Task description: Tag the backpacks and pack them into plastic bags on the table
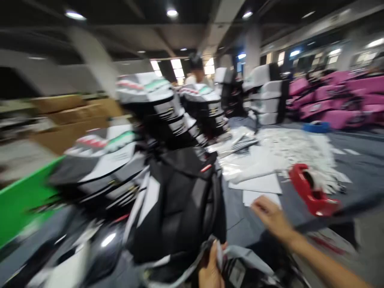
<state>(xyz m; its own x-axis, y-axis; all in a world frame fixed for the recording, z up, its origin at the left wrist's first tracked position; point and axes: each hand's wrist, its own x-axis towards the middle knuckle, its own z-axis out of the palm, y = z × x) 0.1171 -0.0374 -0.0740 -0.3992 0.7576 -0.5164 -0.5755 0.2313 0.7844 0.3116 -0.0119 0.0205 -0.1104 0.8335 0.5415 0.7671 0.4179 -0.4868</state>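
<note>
Of the person's own body, only two bare hands and one forearm were visible in the head view. The slim, bare right hand (270,218) was at about four o'clock, and its fingers (258,205) looked a little blurred. Behind this hand, one long bare forearm (327,262) continued to the lower right corner of the view, and it had no marking that I could see. The bare left hand (211,270) was at six o'clock. The bottom edge cut this hand, so only its fingers and a part of the palm were showing, and the wrist was hidden.
</note>
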